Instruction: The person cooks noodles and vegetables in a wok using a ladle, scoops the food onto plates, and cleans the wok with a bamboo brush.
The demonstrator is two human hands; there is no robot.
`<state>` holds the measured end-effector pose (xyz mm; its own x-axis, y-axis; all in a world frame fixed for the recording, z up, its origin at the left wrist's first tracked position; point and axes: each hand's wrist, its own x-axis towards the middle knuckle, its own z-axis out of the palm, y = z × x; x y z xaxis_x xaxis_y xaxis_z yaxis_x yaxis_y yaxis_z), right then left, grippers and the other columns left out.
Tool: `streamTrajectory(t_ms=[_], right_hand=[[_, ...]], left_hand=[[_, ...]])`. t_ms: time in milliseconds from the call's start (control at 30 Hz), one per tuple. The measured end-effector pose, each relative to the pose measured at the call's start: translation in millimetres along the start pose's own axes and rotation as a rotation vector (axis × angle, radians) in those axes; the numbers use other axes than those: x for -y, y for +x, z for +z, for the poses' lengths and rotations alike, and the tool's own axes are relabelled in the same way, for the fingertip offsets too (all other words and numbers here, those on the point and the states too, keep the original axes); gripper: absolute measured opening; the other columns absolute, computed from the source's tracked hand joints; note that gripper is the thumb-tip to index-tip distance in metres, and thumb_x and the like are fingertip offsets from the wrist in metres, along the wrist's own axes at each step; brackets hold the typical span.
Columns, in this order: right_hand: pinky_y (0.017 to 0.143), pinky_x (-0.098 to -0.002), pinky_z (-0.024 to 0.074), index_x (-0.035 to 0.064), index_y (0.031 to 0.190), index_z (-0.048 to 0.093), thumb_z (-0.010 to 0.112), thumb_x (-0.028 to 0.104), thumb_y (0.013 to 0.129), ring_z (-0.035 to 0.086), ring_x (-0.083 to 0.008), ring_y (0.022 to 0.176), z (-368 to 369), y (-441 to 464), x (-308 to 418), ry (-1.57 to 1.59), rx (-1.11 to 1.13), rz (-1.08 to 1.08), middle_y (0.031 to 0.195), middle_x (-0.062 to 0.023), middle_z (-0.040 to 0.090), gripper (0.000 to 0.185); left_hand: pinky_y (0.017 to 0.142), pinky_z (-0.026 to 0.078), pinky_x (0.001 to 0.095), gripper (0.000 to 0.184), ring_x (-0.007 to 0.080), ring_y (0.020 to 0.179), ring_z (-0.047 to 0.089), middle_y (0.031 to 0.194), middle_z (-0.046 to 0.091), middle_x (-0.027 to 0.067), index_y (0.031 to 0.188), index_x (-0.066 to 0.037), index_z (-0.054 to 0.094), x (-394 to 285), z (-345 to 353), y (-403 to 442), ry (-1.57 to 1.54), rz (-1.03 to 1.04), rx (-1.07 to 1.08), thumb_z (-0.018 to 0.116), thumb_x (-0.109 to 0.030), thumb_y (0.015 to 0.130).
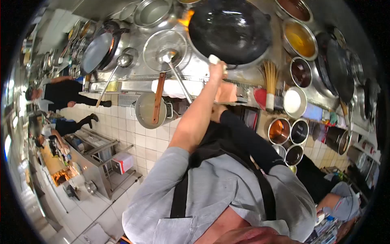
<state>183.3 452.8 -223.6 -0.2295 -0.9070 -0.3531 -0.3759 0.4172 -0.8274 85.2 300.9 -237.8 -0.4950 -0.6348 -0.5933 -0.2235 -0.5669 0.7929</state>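
My left hand (217,70) is closed at the near rim of a large black wok (227,34), by its small loop handle. A folded white cloth (213,59) shows at its fingers. The wok sits on the burner and looks bare inside. My right hand (218,112) is low at the stove's front edge, partly behind my left forearm, and its fingers are hidden. A ladle (175,73) rests with its bowl in a wire strainer (148,49) left of the wok. Beside my hands lies an orange-pink cloth (226,92).
Flame (187,18) shows at the wok's left rim. To the right stand a bamboo brush (269,83), a pot of yellow liquid (300,38) and a white bowl (295,102). A stockpot (142,112) is at the left front. Other people (61,91) are at left and lower right.
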Motion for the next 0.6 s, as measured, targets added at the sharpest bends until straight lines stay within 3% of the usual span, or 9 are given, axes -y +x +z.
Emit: streamTrajectory(t_ms=[167, 200, 267, 367, 400, 433, 500, 567, 600], right_hand=[[0.076, -0.044, 0.0533, 0.0044, 0.111, 0.064, 0.066, 0.042, 0.088, 0.067, -0.0365, 0.088, 65.3, 59.2, 39.6, 0.201, 0.236, -0.038, 0.093, -0.0148, 0.07, 0.044], [0.075, -0.0432, 0.0532, 0.0049, 0.108, 0.065, 0.067, 0.044, 0.088, 0.068, -0.0352, 0.086, 68.2, 69.9, 40.6, 0.261, 0.254, 0.006, 0.091, -0.013, 0.069, 0.044], [0.072, -0.0416, 0.053, 0.0057, 0.102, 0.066, 0.068, 0.047, 0.088, 0.068, -0.0325, 0.082, 55.5, 96.2, 52.9, 0.404, 0.235, 0.105, 0.086, -0.0094, 0.069, 0.044], [0.067, -0.0392, 0.0528, 0.007, 0.094, 0.067, 0.07, 0.052, 0.089, 0.069, -0.0286, 0.077, 40.6, 198.0, 43.1, 0.62, -0.135, 0.075, 0.078, -0.004, 0.069, 0.045], [0.059, -0.0423, 0.0504, 0.0046, 0.083, 0.063, 0.07, 0.047, 0.089, 0.065, -0.0291, 0.064, -4.5, 194.6, 118.3, 0.562, -0.195, 0.232, 0.068, -0.0079, 0.066, 0.043], [0.068, -0.0494, 0.0528, 0.0007, 0.092, 0.057, 0.065, 0.037, 0.091, 0.067, -0.0405, 0.072, 0.7, 262.0, 83.3, 0.069, -0.489, -0.077, 0.076, -0.0208, 0.068, 0.037], [0.08, -0.0557, 0.0527, -0.0003, 0.102, 0.057, 0.058, 0.024, 0.09, 0.068, -0.0454, 0.089, -29.4, 327.5, 127.4, -0.255, -0.695, 0.048, 0.091, -0.0269, 0.069, 0.027], [0.089, -0.0494, 0.0543, -0.0001, 0.116, 0.056, 0.059, 0.017, 0.088, 0.067, -0.0422, 0.104, -56.7, 372.2, 168.3, -0.339, -0.599, 0.19, 0.111, -0.0282, 0.068, 0.033], [0.09, -0.048, 0.0546, -0.0013, 0.111, 0.061, 0.06, 0.018, 0.086, 0.068, -0.0417, 0.104, -59.8, 400.5, 173.1, -0.29, -0.657, 0.201, 0.107, -0.0272, 0.069, 0.031]], left_hand=[[0.05, 0.052, 0.0398, 0.036, 0.0195, 0.065, 0.063, 0.093, 0.065, 0.0104, 0.112, -0.004, 0.058, -40.2, -41.4, -49.7, -0.014, -0.236, 0.219, 0.068, -0.032, 0.093], [0.055, 0.053, 0.0384, 0.039, 0.018, 0.068, 0.064, 0.093, 0.066, 0.009, 0.117, -0.004, 0.057, -50.0, -61.6, -80.9, 0.148, 0.142, 0.131, 0.068, -0.033, 0.093], [0.066, 0.053, 0.0349, 0.045, 0.0161, 0.077, 0.065, 0.095, 0.065, 0.0074, 0.126, -0.004, 0.054, -76.1, -109.3, -143.3, 0.222, 0.422, 0.103, 0.069, -0.029, 0.092], [0.086, 0.052, 0.0284, 0.057, 0.0152, 0.096, 0.065, 0.102, 0.064, 0.0065, 0.138, -0.003, 0.047, -110.9, -217.1, -226.2, -0.059, 0.115, 0.311, 0.074, -0.014, 0.089], [0.087, 0.052, 0.0303, 0.056, 0.0165, 0.099, 0.065, 0.105, 0.065, 0.0066, 0.137, -0.004, 0.049, -112.8, -248.6, -239.3, 0.029, 0.18, 0.269, 0.075, -0.012, 0.087], [0.088, 0.052, 0.0322, 0.056, 0.0179, 0.102, 0.065, 0.107, 0.066, 0.0067, 0.136, -0.005, 0.05, -111.3, -278.3, -250.1, 0.118, 0.243, 0.222, 0.076, -0.01, 0.086], [0.086, 0.054, 0.0436, 0.051, 0.0299, 0.094, 0.07, 0.107, 0.069, 0.0146, 0.127, -0.006, 0.058, -93.2, -335.9, -267.6, 0.751, 0.565, 0.014, 0.078, -0.014, 0.08], [0.087, 0.054, 0.045, 0.059, 0.0382, 0.1, 0.068, 0.115, 0.068, 0.0203, 0.129, -0.009, 0.058, -52.6, -403.0, -283.9, 1.235, 0.209, 0.04, 0.08, -0.018, 0.075], [0.088, 0.053, 0.0458, 0.061, 0.0393, 0.102, 0.067, 0.115, 0.068, 0.0219, 0.129, -0.009, 0.058, -25.8, -430.4, -290.8, 1.302, -0.003, 0.013, 0.081, -0.021, 0.073]])
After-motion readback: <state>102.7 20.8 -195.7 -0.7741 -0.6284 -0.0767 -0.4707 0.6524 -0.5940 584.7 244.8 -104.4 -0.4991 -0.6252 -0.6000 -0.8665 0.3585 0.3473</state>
